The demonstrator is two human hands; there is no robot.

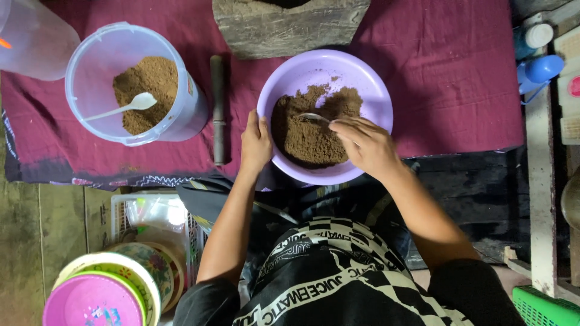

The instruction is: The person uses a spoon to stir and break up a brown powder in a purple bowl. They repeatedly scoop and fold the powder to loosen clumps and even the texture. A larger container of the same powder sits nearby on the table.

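Note:
A lilac plastic bowl [368,78] sits on a maroon cloth [459,84] and holds a mound of brown powder [308,136]. My left hand [255,143] grips the bowl's left rim. Over the right half of the bowl, my right hand [365,145] holds a metal spoon [314,117] whose bowl rests on the powder. To the left stands a clear plastic tub [99,57] with more brown powder [148,90] and a white plastic spoon [124,107] lying in it.
A dark wooden stick [217,108] lies between tub and bowl. A stone slab [290,27] sits behind the bowl. Stacked coloured bowls [99,290] and a white basket [151,211] stand at lower left, blue bottles [538,66] at right, a green basket [544,305] at lower right.

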